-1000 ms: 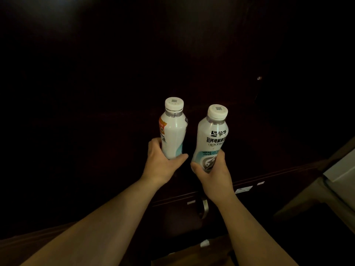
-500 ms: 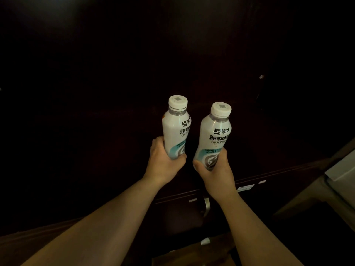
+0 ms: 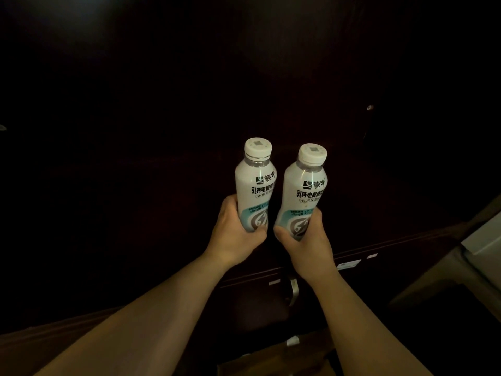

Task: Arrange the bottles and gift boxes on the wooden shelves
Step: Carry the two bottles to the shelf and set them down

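Two white drink bottles with white caps and teal-and-black labels stand side by side, upright, over a very dark wooden shelf surface. My left hand is wrapped around the base of the left bottle. The right bottle leans slightly left, with my right hand gripping its lower part. Both labels face me. Whether the bottle bases touch the shelf is hidden by my hands. No gift boxes are visible.
The shelf's front edge runs across below my hands, with small white tags stuck on it. A metal handle hangs under the edge. A pale cabinet stands at the right. A brown cardboard box sits at the bottom.
The left bottle has been turned in my left hand, so its orange side is gone and its printed label now faces me. Both bottles sit slightly further forward and closer together.
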